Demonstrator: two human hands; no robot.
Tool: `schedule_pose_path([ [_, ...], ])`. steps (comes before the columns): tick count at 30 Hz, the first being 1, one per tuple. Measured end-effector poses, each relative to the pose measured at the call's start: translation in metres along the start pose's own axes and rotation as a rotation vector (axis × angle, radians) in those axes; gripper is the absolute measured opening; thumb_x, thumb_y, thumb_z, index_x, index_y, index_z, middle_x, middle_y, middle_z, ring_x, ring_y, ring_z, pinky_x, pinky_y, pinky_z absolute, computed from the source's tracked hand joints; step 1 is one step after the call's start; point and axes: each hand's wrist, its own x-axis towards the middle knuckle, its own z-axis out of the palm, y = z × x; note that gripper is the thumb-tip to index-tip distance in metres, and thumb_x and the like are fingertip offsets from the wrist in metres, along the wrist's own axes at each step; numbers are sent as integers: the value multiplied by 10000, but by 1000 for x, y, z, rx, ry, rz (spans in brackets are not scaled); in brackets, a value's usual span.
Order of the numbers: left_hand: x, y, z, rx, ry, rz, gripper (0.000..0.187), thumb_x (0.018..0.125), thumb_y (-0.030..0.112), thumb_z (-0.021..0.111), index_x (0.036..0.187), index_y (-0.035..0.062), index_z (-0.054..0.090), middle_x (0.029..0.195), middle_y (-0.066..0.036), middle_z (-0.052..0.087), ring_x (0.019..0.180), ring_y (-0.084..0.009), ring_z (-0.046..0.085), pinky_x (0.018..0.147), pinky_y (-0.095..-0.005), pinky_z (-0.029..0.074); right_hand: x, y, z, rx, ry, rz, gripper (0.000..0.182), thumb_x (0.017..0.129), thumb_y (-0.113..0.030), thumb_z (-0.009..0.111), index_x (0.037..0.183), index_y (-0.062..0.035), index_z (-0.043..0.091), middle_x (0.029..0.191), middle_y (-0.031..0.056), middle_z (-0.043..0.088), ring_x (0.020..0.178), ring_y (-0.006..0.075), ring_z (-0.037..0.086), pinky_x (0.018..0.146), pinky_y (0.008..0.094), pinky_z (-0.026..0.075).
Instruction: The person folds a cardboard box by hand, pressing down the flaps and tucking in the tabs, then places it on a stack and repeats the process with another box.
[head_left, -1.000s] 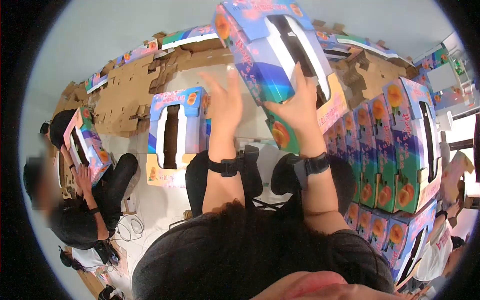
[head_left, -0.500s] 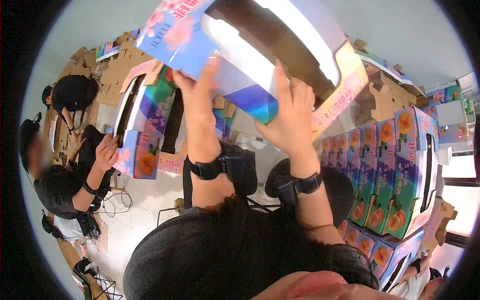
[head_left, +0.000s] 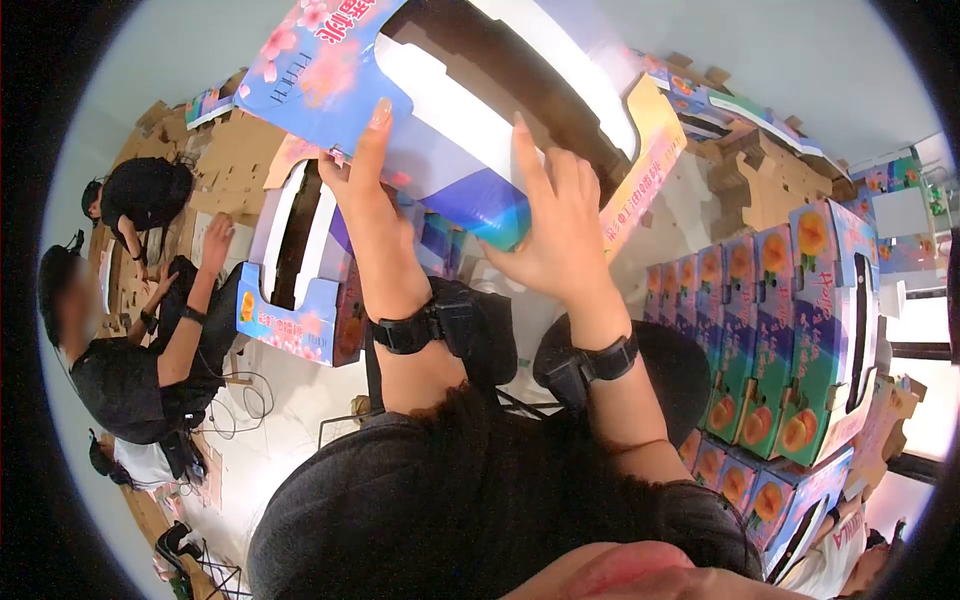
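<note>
A colourful cardboard peach box (head_left: 440,170) is raised in front of me, tilted, with blossom print, a blue-purple side and a long opening edged in white. My left hand (head_left: 362,175) grips its lower left edge, one finger laid along the printed face and the others partly hidden beneath. At the near right corner, my right hand (head_left: 560,220) holds the box between thumb and fingers, fingertips on the white flap by the opening. Just left of my left forearm stands another box (head_left: 290,315) with a similar slot.
Stacked printed boxes (head_left: 770,340) rise on my right. Flat brown cardboard (head_left: 230,145) lies behind on the left, with more cardboard (head_left: 770,180) at back right. On the left sits a co-worker (head_left: 120,380), one hand raised; another person (head_left: 150,195) bends farther back.
The box in my hands has shifted slightly left, both hands with it. The co-worker's hand has left the box on the left and lifted; that box now sits turned differently.
</note>
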Motion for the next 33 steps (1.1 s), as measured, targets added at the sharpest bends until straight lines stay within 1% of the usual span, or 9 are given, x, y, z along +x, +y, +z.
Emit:
schedule_pose_path([
  [4,-2,-14,5,-49,14,-33,984,688,219,899,1417,-4,277,1209,-106,556,1044,-184,568,796,-309,479,6,5,-2,-166,24,32,1183,523,-243,885,1554,-150,312,1331,204,462,1299,425,412,1152,624,244],
  [7,-4,-27,12,-90,41,47,1069,678,168,902,1447,18,175,1286,-155,495,1126,-229,529,876,-366,478,6,16,16,-67,88,113,1168,546,-254,889,1557,-186,308,1393,222,436,1350,438,377,1133,628,270],
  [16,5,-6,-7,-295,-83,-188,974,750,290,858,1412,53,185,1292,-156,478,1158,-252,511,917,-450,465,14,-4,-4,-217,168,-48,1018,554,-282,882,1482,-285,464,1219,209,505,1204,426,455,1064,560,343],
  [17,2,-9,-3,-150,-67,-139,604,923,460,645,1361,67,513,1197,-69,631,1073,-220,632,877,-391,507,16,-8,-14,-258,173,-38,982,568,-285,878,1469,-301,489,1233,210,514,1209,421,456,1049,548,349],
  [20,0,-16,7,-231,30,-101,718,928,492,628,1459,79,377,1357,-110,518,1262,-245,511,1019,-456,402,19,-8,-55,-384,150,-52,984,565,-295,886,1468,-323,496,1256,216,521,1214,414,467,1052,546,356],
  [24,-1,-43,6,-176,55,166,867,942,520,594,1550,82,157,1486,-174,363,1422,-287,333,1169,-524,207,9,-5,-142,-625,154,-59,1077,528,-344,927,1488,-148,479,1191,171,607,1160,369,555,1041,469,416],
  [26,-6,-36,5,-171,7,118,879,965,562,512,1566,80,90,1469,-248,383,1411,-315,356,1181,-526,189,-3,-10,-191,-792,150,-26,1086,532,-321,936,1479,-56,473,1154,148,634,1125,333,585,1023,450,441],
  [28,-17,-20,5,-244,-67,-3,870,975,590,461,1566,72,87,1434,-277,431,1389,-324,392,1177,-527,195,-22,6,-239,-747,174,11,1112,515,-387,933,1511,-261,453,1272,139,598,1190,342,556,1027,440,447],
  [33,-15,-2,7,-318,-39,-84,760,986,581,402,1497,42,242,1292,-267,568,1277,-340,511,1139,-500,258,-58,22,-332,-1191,156,403,1004,654,-383,887,1527,-375,392,1331,210,546,1210,372,547,1020,458,457],
])
